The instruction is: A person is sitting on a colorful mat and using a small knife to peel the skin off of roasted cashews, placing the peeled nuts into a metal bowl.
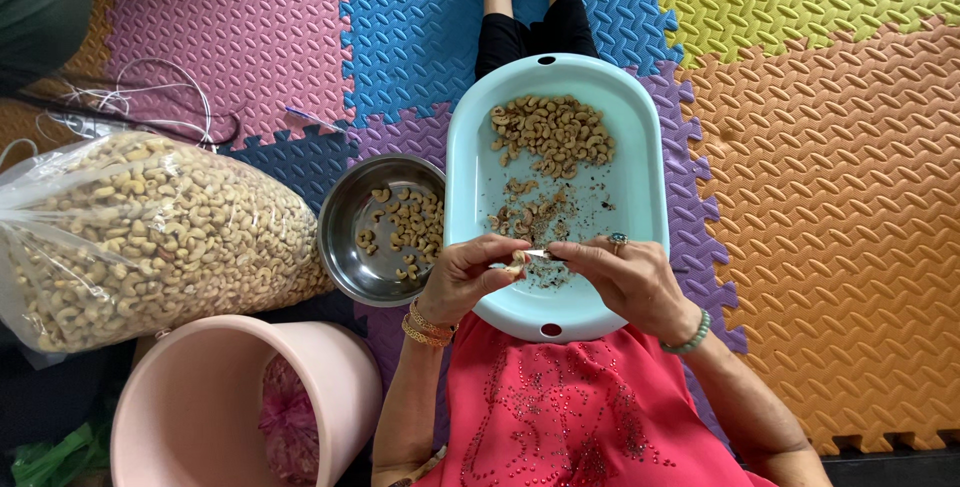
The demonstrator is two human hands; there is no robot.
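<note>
On the foam mat (800, 197), a tray (640, 147); left hand (470, 272) pinches a cashew (516, 265), right hand (625, 277) pinches a blade (538, 254) pointing nine o'clock, long axis sideways.

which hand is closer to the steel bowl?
Left. The left hand sits just right of the steel bowl; the right hand is farther right, over the blue tray.

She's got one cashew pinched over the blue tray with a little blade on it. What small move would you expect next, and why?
Probably a short scrape along the cashew. The left hand pinches it over the light blue tray, and the right hand has a small blade against it. Brown flakes lie on the tray below, so the skin seems to come off here. Cleaner nuts sit in the steel bowl.
</note>
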